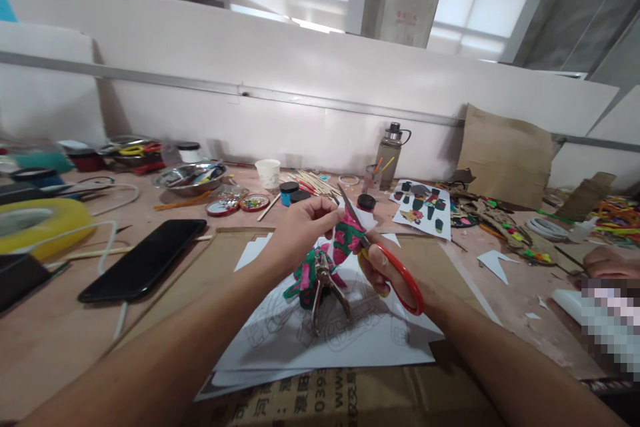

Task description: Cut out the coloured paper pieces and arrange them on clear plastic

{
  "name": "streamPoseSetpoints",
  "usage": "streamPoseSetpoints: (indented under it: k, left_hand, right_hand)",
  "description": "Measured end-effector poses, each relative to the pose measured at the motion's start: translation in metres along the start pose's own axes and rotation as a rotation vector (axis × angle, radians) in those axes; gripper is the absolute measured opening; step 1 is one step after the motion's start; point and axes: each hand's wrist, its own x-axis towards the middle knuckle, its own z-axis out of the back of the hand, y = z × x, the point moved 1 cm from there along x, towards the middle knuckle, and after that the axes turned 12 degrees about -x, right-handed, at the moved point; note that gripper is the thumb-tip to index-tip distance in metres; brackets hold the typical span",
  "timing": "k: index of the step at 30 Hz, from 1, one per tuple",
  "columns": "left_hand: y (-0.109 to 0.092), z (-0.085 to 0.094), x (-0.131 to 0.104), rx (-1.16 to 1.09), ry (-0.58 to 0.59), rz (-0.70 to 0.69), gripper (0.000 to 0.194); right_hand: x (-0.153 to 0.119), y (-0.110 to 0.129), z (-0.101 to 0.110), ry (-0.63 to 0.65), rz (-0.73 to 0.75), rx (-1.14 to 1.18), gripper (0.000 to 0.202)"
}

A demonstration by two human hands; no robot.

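L hand (320, 217), ctr of frame, pinches the top edge of a pink-&-green coloured cutout (345, 240) btwn thumb & fingers. R hand (380, 267), just right of ctr, is closed round the handles of red-handled scissors (411, 297); blades point up-left along the cutout, close to L fingertips. Can't tell how far apart the blades are. Hands near each other, cutout btwn them.

Directly below, a metal hole punch (324, 278) lies w/ handles spread toward bottom of frame, next to more pink-&-green pcs (303, 278), partly under it. All on white sheets (375, 353) w/ pencil outlines, lower ctr, stacked on printed cardboard (390, 393).

Left side of frame: black smartphone (145, 260), face-up, nr a yellow tape roll (70, 230). Mid-left, steel bowl (193, 177) of tools; then white paper cup (269, 174), upper ctr. Right of ctr: grey water bottle (389, 157) & illustrated sheet (425, 210). Far right edge: another person's hand (613, 260), partly cut off by frame.
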Motion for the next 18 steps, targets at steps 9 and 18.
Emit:
streamPoseSetpoints:
  k: [9, 18]
  left_hand:
    - [-0.0028, -0.0069, -0.0029, -0.090, -0.006, 0.049, 0.028]
    - [-0.0053, -0.0088, -0.0060, -0.130, -0.008, 0.105, 0.027]
  right_hand:
    - [-0.0042, 0.0099, -0.0002, 0.000, -0.012, 0.051, 0.055]
    - [-0.0029, 0.0106, -0.0008, 0.029, -0.033, 0.081, 0.058]
